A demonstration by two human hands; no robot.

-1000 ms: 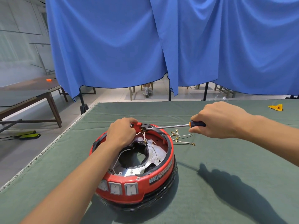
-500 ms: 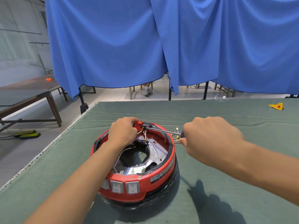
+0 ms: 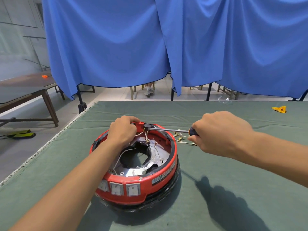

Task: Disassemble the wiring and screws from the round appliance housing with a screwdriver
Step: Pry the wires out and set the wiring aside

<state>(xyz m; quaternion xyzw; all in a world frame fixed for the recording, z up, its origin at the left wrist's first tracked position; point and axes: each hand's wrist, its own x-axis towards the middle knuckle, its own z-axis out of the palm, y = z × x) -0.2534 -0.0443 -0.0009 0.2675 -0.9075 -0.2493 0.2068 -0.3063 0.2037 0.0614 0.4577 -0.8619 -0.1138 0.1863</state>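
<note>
A round red plastic appliance housing [image 3: 133, 165] with a black lower band sits on the green cloth-covered surface [image 3: 233, 189], its open top showing a shiny metal plate with a dark central hole. Three grey rocker switches [image 3: 119, 189] line its near wall. The left hand [image 3: 122, 133] curls its grip over the far rim of the housing, fingers wrapped on the red edge. Just to the right of that grip, a small black terminal block [image 3: 147, 125] sits on the rim, with thin white wires [image 3: 146, 136] running down from it into the housing. The right hand [image 3: 218, 132] closes its grip round the dark handle of a slim steel-shafted screwdriver [image 3: 168, 130]; the shaft runs leftward from that grip, nearly level, and its tip meets the terminal block. Below the shaft, close to the right grip, loose wires with brass terminals [image 3: 179, 136] lie on the surface beside the housing. Far right of both hands lies a small yellow scrap [image 3: 280, 109].
</note>
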